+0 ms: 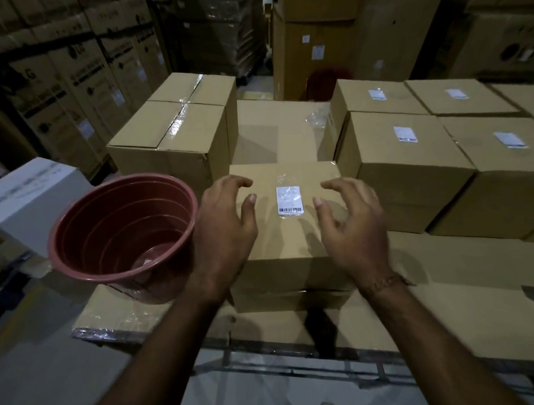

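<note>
- Cardboard box [286,241], plain brown and closed, sits at the centre of the view on a layer of flatter cartons [462,271], directly in front of the person.
- Orientation: the box lies flat with its top face up. The top looks close to square, so a long axis cannot be stated with confidence. Its near edge runs square across the view.
- Label [289,200]: a white slip under a clear film, stuck on the far half of the top face. Its long side runs away from the person, with the barcode at the near end. The printed lines above the barcode are too small to read.
- Left hand [221,231] is over the left edge of the box, its fingers [244,182] spread and loosely bent, holding nothing.
- Right hand [357,229] is over the right part of the top, its fingers [330,185] likewise spread and bent, holding nothing. Shadows fall on the box below it.
- Pot [109,226], reddish-brown plastic with a ribbed inside, stands just left of the left hand, its mouth tilted toward the camera.
- Taped carton [178,129] stands behind on the left; labelled cartons [406,155] are stacked on the right, their slips unreadable.
- Tall cartons [28,74] at the far left carry the mark "LG".
</note>
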A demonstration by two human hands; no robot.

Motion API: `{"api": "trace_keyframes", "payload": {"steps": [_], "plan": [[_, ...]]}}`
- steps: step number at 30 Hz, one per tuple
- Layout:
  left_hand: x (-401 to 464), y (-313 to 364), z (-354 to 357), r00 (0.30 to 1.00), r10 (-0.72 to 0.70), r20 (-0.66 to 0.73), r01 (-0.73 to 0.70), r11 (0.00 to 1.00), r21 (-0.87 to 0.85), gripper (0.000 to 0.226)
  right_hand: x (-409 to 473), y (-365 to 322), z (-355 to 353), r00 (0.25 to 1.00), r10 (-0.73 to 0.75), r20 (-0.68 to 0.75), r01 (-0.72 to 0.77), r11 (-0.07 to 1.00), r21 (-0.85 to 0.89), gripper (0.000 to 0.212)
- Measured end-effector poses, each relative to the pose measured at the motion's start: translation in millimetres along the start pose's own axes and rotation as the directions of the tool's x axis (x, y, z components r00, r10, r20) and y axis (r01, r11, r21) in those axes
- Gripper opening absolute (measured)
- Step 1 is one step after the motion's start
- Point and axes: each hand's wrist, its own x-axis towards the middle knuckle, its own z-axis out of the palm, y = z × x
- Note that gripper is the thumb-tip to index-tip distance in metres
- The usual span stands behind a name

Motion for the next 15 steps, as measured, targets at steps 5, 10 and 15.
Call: {"api": "trace_keyframes", "payload": {"steps": [5,10,15], "plan": [[35.0,-8.4,25.3,0.969,-0.034,0.244,-0.002,0.989,0.148,0.032,45.0,9.6,38.4,0.973,0.074,0.22,-0.054,0.994,-0.096,0.028],[47.4,-20.1,42.6,0.929,0.028,0.369,-0.14,0.95,0.28,0.038,64.2,19.4,60.1,0.914,0.098,0.393,0.004,0.968,-0.249,0.039],[55.1,-23.7,49.2,0.921,0.042,0.387,-0.197,0.909,0.368,0.042,78.7,23.1,70.1,0.89,0.111,0.442,0.059,0.934,-0.353,0.047]]}}
